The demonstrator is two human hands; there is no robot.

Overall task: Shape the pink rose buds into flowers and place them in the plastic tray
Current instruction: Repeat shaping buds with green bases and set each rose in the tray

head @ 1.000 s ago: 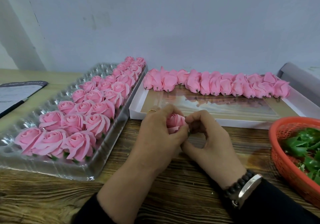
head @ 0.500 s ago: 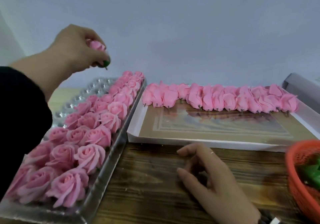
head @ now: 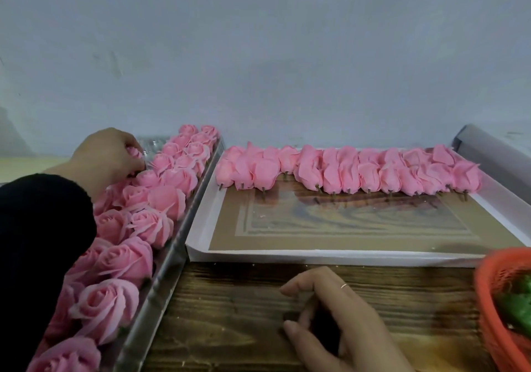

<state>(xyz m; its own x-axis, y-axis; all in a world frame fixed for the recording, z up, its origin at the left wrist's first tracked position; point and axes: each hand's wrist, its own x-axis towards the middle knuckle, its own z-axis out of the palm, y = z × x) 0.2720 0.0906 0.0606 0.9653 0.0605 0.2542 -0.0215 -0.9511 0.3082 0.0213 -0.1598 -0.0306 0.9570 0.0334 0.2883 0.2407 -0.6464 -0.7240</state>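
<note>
1. Stretching under everything is the brown wooden counter (head: 230,314).
2. Sitting on it at the back right is a flat white box (head: 330,255), with a row of pink rose buds (head: 344,170) along its far edge.
3. On the left is the clear plastic tray (head: 161,279), full of open pink flowers (head: 126,259).
4. At the right edge is a red basket (head: 494,285) with green leaves (head: 517,305) inside.
5. The right hand (head: 342,317) rests on the counter, fingers loosely curled, grasping nothing.
6. The left hand (head: 106,156) grasps one pink rose (head: 134,152) at the far end of the tray.
</note>
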